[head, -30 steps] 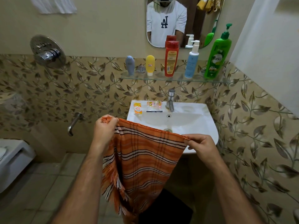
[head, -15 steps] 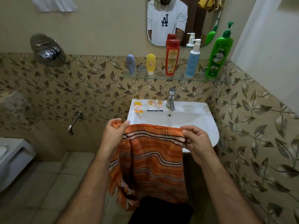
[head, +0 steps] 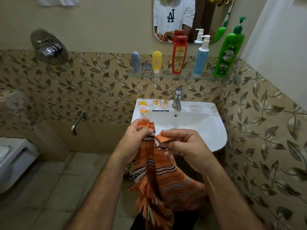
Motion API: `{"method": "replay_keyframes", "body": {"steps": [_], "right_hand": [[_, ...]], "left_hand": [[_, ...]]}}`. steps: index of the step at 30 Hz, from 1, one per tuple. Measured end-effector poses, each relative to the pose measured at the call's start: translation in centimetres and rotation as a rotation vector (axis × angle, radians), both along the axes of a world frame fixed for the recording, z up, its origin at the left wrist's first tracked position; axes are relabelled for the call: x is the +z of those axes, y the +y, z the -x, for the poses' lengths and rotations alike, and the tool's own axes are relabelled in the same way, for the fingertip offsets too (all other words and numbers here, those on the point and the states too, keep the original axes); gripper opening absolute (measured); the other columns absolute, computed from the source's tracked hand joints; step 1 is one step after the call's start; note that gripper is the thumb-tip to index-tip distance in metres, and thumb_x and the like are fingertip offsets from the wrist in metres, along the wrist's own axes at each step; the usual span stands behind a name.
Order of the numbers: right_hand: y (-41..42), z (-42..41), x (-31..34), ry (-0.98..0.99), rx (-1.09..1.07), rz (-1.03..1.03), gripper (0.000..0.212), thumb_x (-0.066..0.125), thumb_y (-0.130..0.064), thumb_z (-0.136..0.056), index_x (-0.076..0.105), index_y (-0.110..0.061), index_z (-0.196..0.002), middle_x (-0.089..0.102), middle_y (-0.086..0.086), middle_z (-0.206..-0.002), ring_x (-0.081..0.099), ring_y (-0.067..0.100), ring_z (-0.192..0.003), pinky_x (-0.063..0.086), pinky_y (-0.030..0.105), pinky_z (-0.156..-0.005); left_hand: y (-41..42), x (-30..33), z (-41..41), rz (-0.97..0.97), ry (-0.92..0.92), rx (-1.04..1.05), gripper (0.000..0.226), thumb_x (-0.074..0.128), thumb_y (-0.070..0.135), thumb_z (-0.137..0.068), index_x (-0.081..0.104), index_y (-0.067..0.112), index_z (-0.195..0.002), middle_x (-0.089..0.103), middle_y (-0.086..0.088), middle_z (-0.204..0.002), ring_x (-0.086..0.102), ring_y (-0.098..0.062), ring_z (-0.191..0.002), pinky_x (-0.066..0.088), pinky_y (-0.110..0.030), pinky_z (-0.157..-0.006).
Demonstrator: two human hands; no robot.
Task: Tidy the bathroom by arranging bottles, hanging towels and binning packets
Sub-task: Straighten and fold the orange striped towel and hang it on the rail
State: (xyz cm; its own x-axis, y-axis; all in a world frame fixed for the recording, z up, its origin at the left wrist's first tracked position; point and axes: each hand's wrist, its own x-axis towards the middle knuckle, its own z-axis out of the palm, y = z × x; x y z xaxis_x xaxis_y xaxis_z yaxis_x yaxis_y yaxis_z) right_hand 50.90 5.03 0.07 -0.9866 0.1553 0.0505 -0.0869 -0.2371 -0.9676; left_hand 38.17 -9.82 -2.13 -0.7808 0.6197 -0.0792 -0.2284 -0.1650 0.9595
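In front of the sink (head: 207, 130), your left hand (head: 135, 138) and right hand (head: 184, 145) each pinch a top corner of the orange striped towel (head: 174, 178), corners nearly touching, apparently folded, beneath five shelved bottles (head: 179, 55).

Two bare forearms reach into view from below, ending in the left hand (head: 134, 138) and right hand (head: 184, 145), with no sleeves, watch or rings visible. In the mirror (head: 187, 40) the person's reflection wears a white short-sleeved T-shirt (head: 174, 12) printed with dark blue interlocked letters.
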Motion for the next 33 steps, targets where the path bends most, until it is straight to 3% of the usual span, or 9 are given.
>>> {"method": "replay_keyframes", "body": {"steps": [4,9,12,15,17,20,25,28,33], "right_hand": [[0.2,-0.1,0.6,0.012,-0.103,-0.333,0.020,0.075,-0.002,-0.082,0.081,-0.019,-0.089,0.075,0.004,-0.081,0.072,0.019,-0.075,0.060,0.032,-0.067],[0.7,-0.7,1.4,0.064,-0.191,-0.862,0.004,0.075,-0.025,-0.077,0.073,-0.029,-0.078,0.062,-0.009,-0.096,0.058,0.013,-0.100,0.046,0.022,-0.081],[0.5,-0.9,2.2,0.033,-0.219,-0.829,0.003,0.065,-0.028,-0.076,0.067,-0.029,-0.074,0.069,-0.005,-0.083,0.065,0.021,-0.084,0.053,0.038,-0.077],[0.3,-0.6,2.2,0.032,-0.267,-0.790,0.008,0.067,-0.019,-0.079,0.069,-0.026,-0.075,0.069,-0.006,-0.073,0.064,0.011,-0.072,0.054,0.032,-0.069],[0.3,-0.4,2.1,0.007,-0.269,-0.733,0.011,0.068,-0.012,-0.083,0.072,-0.021,-0.079,0.070,-0.001,-0.073,0.065,0.016,-0.071,0.055,0.036,-0.068],[0.5,-0.2,2.0,-0.052,-0.180,-0.638,0.011,0.068,-0.013,-0.086,0.074,-0.022,-0.084,0.073,0.001,-0.075,0.067,0.015,-0.070,0.055,0.029,-0.066],[0.7,0.1,1.9,-0.187,-0.128,-0.457,0.023,0.079,-0.013,-0.079,0.058,-0.019,-0.086,0.067,0.001,-0.064,0.057,0.007,-0.052,0.043,0.019,-0.049],[0.7,0.4,2.1,-0.307,-0.095,-0.636,0.034,0.084,-0.016,-0.075,0.052,-0.020,-0.085,0.072,0.000,-0.064,0.062,0.006,-0.053,0.043,0.023,-0.051],[-0.1,0.9,2.3,-0.375,-0.171,-0.954,0.040,0.085,-0.022,-0.072,0.046,-0.027,-0.082,0.071,0.000,-0.070,0.066,0.014,-0.066,0.049,0.032,-0.058]], "left_hand": [[0.3,-0.6,-0.4,0.046,0.045,-0.078,0.043,0.080,0.021,-0.074,0.065,0.013,-0.114,0.075,-0.009,-0.096,0.072,-0.024,-0.084,0.057,-0.034,-0.069],[0.3,-0.5,-0.8,0.048,0.059,-0.093,0.027,0.083,0.022,-0.072,0.071,0.012,-0.094,0.075,-0.011,-0.086,0.072,-0.021,-0.074,0.056,-0.030,-0.063],[0.5,-0.5,-1.0,0.045,0.061,-0.134,0.019,0.082,0.027,-0.075,0.074,0.015,-0.088,0.074,-0.013,-0.085,0.071,-0.024,-0.075,0.057,-0.033,-0.066],[0.6,-0.3,-1.2,0.023,0.016,-0.165,0.028,0.078,0.031,-0.078,0.074,0.008,-0.095,0.073,-0.020,-0.093,0.071,-0.031,-0.084,0.057,-0.038,-0.074],[0.7,-0.3,-1.3,0.024,0.005,-0.172,0.026,0.074,0.029,-0.081,0.075,0.007,-0.095,0.074,-0.019,-0.093,0.071,-0.030,-0.085,0.057,-0.037,-0.074],[0.6,-0.3,-1.5,0.054,0.059,-0.221,0.020,0.066,0.025,-0.091,0.076,0.009,-0.098,0.075,-0.016,-0.096,0.072,-0.028,-0.091,0.056,-0.034,-0.078],[0.2,0.4,-1.8,0.160,0.216,-0.262,0.016,0.063,0.022,-0.096,0.078,0.017,-0.095,0.077,-0.007,-0.091,0.073,-0.019,-0.088,0.054,-0.024,-0.077],[0.2,0.9,-1.7,0.276,0.334,-0.300,0.018,0.063,0.026,-0.096,0.077,0.015,-0.095,0.076,-0.012,-0.092,0.071,-0.025,-0.089,0.053,-0.036,-0.084],[0.3,1.5,-1.3,0.447,0.499,-0.404,0.032,0.054,0.034,-0.101,0.073,0.010,-0.088,0.064,-0.025,-0.081,0.051,-0.022,-0.070,0.039,-0.037,-0.067]]}}
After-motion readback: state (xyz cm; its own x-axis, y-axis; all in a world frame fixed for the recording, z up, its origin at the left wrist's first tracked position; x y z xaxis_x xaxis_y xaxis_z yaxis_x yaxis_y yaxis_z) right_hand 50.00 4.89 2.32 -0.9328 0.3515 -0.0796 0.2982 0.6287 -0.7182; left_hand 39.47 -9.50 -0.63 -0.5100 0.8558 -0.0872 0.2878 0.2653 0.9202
